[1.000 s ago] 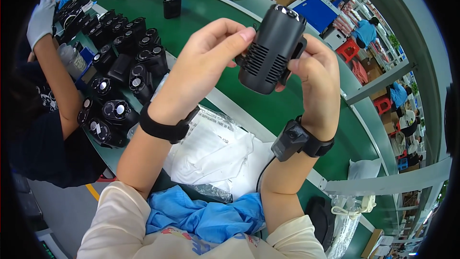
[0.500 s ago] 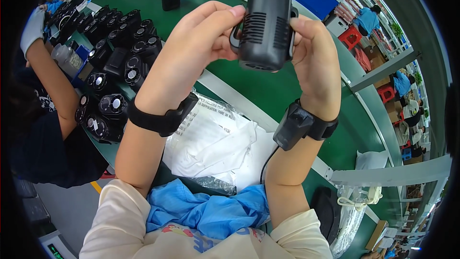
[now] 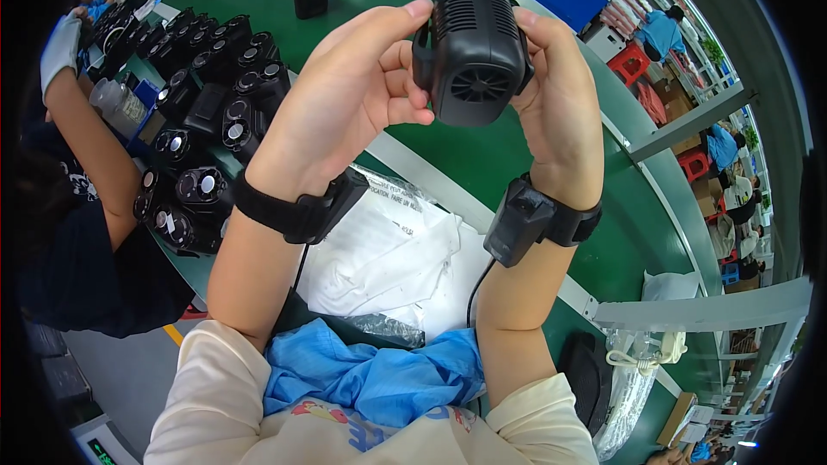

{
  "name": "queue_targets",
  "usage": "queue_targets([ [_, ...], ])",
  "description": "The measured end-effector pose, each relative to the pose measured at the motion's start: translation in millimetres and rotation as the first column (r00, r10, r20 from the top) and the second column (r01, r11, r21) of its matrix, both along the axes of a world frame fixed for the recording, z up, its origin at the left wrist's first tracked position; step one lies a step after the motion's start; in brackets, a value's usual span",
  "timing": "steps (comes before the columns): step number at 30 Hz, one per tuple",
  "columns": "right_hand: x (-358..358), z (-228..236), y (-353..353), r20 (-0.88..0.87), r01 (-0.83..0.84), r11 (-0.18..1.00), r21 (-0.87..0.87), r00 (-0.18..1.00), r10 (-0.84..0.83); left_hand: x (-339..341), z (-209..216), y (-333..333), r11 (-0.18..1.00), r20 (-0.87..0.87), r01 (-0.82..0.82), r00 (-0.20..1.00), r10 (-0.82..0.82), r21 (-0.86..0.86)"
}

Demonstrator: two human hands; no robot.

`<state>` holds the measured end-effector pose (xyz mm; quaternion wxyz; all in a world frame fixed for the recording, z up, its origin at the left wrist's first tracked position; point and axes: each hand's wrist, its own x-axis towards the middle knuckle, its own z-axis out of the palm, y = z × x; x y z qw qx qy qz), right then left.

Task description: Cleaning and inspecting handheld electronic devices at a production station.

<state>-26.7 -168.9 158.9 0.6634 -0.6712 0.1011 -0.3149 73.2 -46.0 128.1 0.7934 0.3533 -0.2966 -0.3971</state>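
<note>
While the left hand (image 3: pixel 345 90) grips one side of a black slotted device (image 3: pixel 474 39) at the frame's upper centre, the right hand (image 3: pixel 558 82) grips its opposite side, and other black units (image 3: pixel 207 108) crowd the upper left.

Black device (image 3: pixel 474 39) (green tabletop (image 3: pixel 469 164))

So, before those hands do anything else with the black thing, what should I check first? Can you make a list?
1. Left hand on the black device: ok, at its left side.
2. Right hand on it too: ok, at its right side.
3. Slotted round grille in view: ok, facing the camera.
4. Device's far end in full view: cannot tell what it looks like, it points away.
5. Bare table between the forearms: not ok, a white bag lies there.
</note>
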Motion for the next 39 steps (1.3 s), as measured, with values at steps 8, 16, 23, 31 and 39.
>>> queue_targets([
  [8, -1.2, -0.3, -3.1, 0.007, 0.002, 1.000, -0.010, 1.000, -0.002, -0.8, 3.3, 0.4, 0.999, 0.077, -0.033, 0.997, 0.031, 0.028],
  [16, -5.9, 0.4, -2.7, 0.019, 0.182, 0.961, -0.208, 0.983, -0.182, -5.8, 1.2, -5.1, 0.994, 0.279, -0.104, 0.956, 0.089, 0.040],
  [23, -5.1, -2.1, 1.3, -0.061, 0.219, 0.924, -0.315, 0.966, -0.250, -6.0, -0.6, -2.8, 0.996, 0.277, 0.020, 0.960, -0.042, 0.084],
  [31, -7.2, 1.4, 0.0, 0.155, 0.164, 0.944, -0.286, 0.980, -0.123, -3.0, -4.8, -6.8, 0.963, -0.203, 0.231, 0.945, -0.256, -0.138],
  [39, -8.0, 3.7, 6.6, 0.159, 0.041, 0.977, -0.207, 0.987, -0.007, 1.1, -6.8, -7.4, 0.813, -0.408, 0.407, 0.716, -0.567, -0.415],
])
